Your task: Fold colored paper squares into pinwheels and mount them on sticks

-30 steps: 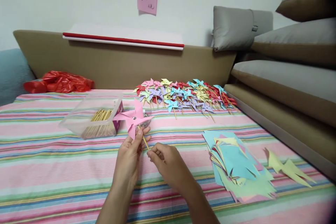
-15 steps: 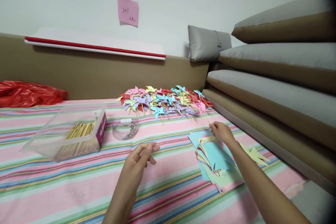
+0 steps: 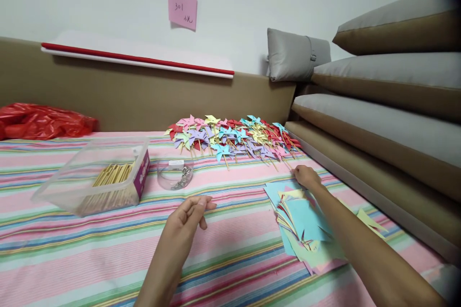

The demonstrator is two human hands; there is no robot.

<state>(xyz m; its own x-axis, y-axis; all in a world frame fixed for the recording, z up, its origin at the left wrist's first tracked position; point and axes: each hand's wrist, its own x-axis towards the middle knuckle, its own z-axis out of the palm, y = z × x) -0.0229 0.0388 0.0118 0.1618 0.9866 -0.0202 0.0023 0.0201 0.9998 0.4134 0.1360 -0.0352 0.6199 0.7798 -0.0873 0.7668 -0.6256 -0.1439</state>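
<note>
My left hand [image 3: 188, 218] hovers low over the striped cloth, fingers loosely curved and apart, holding nothing. My right hand [image 3: 306, 176] reaches out to the right, palm down, with its fingers lying at the far edge of a stack of cut coloured paper squares [image 3: 306, 223]. Just beyond its fingertips lies a pile of finished paper pinwheels on sticks [image 3: 230, 136]. A clear plastic box of wooden sticks [image 3: 97, 180] lies tilted to the left. Beside it stands a small clear cup with metal pins [image 3: 175, 176].
A pink, green and blue striped cloth [image 3: 72, 244] covers the surface. A red plastic bag [image 3: 39, 122] lies at the back left. Stacked grey and brown cushions [image 3: 378, 105] rise on the right. A yellow cut sheet [image 3: 369, 220] lies right of the stack. A pink note [image 3: 182, 7] hangs on the wall.
One second ago both hands held a pink pinwheel by its stick. Now neither holds it; my right hand has moved right to the paper stack and my left hand has opened.
</note>
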